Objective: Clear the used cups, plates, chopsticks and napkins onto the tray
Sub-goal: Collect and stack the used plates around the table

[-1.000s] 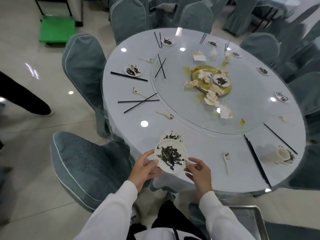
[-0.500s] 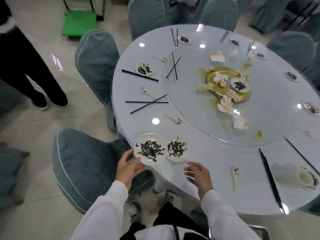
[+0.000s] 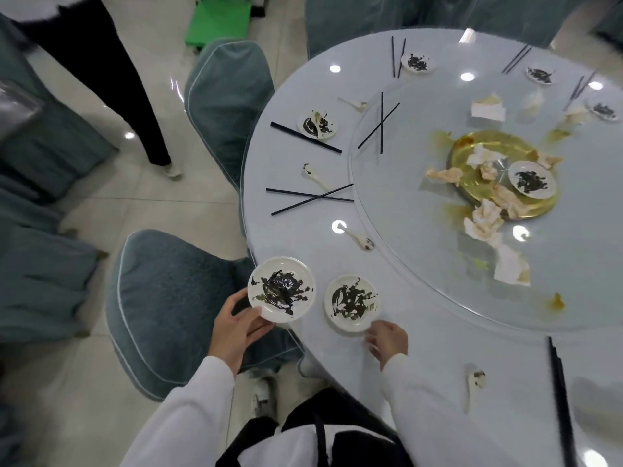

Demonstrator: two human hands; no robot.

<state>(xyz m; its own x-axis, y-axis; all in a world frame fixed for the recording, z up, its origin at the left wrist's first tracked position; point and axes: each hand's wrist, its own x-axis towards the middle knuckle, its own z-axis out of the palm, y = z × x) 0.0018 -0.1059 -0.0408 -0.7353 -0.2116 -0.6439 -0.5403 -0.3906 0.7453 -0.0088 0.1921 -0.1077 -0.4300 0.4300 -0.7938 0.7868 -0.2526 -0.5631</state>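
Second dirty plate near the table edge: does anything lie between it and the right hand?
Nothing visible does. The right hand is at the near rim of the second plate; only bare tabletop surrounds them.

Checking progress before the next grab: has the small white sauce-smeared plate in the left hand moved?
Yes. The small white sauce-smeared plate went left, off the second smeared plate, and now overhangs the round table's edge, held by the left hand.
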